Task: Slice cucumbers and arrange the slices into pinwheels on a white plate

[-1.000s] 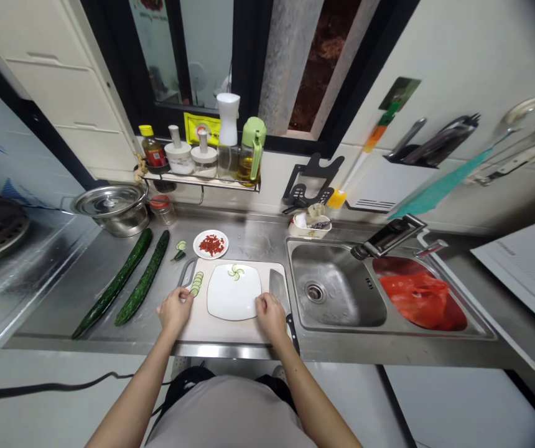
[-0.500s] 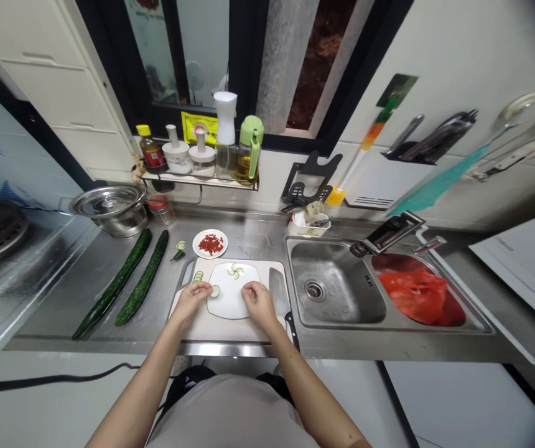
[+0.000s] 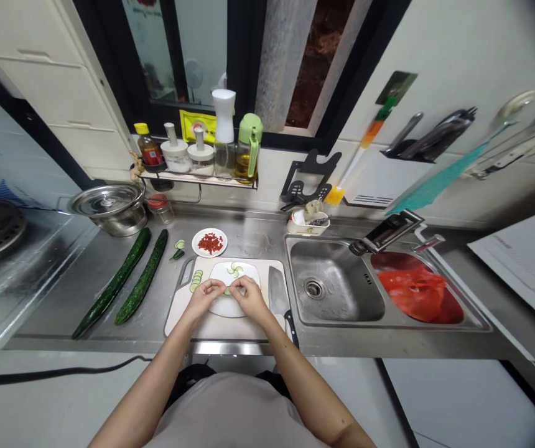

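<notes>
Thin cucumber slice (image 3: 227, 290) (pale green, round) pinched by both left hand (image 3: 204, 296) and right hand (image 3: 249, 297) above the white plate (image 3: 251, 277)

Counted on the worktop (image 3: 249, 239), from the fingers (image 3: 218, 288) outward.
Two hands, left hand (image 3: 203, 298) and right hand (image 3: 249, 298), one slice (image 3: 227, 290) between the fingers; under them one plate (image 3: 249, 274) and one cutting board (image 3: 178, 314); right, one knife (image 3: 277, 292); left, two whole cucumbers (image 3: 113, 287) (image 3: 144, 283); beyond, one dish (image 3: 195, 244) and five bottles and jars (image 3: 224, 134).
</notes>
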Motion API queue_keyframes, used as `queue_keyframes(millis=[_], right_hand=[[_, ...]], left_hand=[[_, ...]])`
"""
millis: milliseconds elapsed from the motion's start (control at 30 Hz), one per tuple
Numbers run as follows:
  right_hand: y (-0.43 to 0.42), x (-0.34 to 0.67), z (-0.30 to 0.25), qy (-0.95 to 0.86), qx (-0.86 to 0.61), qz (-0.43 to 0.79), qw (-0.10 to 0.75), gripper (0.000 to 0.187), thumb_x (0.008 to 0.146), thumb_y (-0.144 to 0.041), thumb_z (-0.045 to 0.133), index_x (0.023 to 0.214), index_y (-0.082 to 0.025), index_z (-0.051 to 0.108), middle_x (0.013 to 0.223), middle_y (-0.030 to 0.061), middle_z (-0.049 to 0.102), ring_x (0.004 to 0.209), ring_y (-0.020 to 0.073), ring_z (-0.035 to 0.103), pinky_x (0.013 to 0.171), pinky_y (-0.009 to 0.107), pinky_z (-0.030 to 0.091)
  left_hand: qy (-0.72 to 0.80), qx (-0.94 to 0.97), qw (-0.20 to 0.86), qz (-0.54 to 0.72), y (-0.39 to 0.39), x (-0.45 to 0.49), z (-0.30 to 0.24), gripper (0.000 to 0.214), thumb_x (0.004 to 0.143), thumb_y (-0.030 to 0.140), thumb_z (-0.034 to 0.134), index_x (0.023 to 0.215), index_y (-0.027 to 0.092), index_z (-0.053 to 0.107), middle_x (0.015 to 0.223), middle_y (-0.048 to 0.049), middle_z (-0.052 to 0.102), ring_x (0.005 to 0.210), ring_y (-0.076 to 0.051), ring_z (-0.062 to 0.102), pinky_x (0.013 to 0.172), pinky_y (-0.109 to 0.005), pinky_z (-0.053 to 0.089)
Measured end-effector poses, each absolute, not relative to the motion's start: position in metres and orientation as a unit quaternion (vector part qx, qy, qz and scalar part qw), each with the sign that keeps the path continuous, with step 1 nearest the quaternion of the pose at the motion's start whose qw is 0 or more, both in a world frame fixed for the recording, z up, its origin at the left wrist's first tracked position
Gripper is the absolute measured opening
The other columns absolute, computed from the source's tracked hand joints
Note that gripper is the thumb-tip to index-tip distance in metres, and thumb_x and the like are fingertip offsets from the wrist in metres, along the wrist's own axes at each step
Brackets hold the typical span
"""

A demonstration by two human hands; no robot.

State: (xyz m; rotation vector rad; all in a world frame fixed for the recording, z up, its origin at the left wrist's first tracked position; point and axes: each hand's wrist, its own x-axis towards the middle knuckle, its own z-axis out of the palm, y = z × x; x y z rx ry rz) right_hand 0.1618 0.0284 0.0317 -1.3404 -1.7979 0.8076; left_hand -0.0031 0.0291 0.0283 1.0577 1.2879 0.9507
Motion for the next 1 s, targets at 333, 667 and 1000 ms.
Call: queue_keyframes(millis=[333,667,1000], right_hand=[[0.024,0.169,0.034,-0.735,-0.484,0.266,0.393,0.013,0.089,-0.027,0.055,0.087,-0.023,0.068,0.09,0.0046,0.062,0.095,0.0203,0.052,0.086,0.034,0.04],[0.023,0.172,0.034,-0.758,-0.48,0.25,0.365,0.015,0.09,-0.027,0.054,0.089,-0.023,0.069,0.092,0.005,0.06,0.097,0.0209,0.05,0.086,0.035,0.041],[0.023,0.171,0.033,-0.769,-0.469,0.239,0.363,0.014,0.09,-0.027,0.054,0.091,-0.023,0.068,0.092,0.0054,0.06,0.097,0.0213,0.05,0.086,0.036,0.042]], left_hand=[[0.496,0.261,0.743,0.366,0.024,0.004,0.032,0.047,0.065,0.046,0.073,0.1,0.017,0.059,0.07,0.0008,0.061,0.051,-0.005,0.047,0.044,-0.016,0.022],[0.517,0.287,0.71,0.382,0.031,0.001,0.037,0.051,0.058,0.03,0.078,0.104,0.017,0.06,0.07,0.0028,0.058,0.052,-0.004,0.045,0.045,-0.016,0.022],[0.544,0.341,0.657,0.396,0.031,0.0,0.042,0.052,0.056,0.032,0.074,0.104,0.016,0.06,0.068,0.002,0.062,0.054,-0.007,0.046,0.049,-0.019,0.025]])
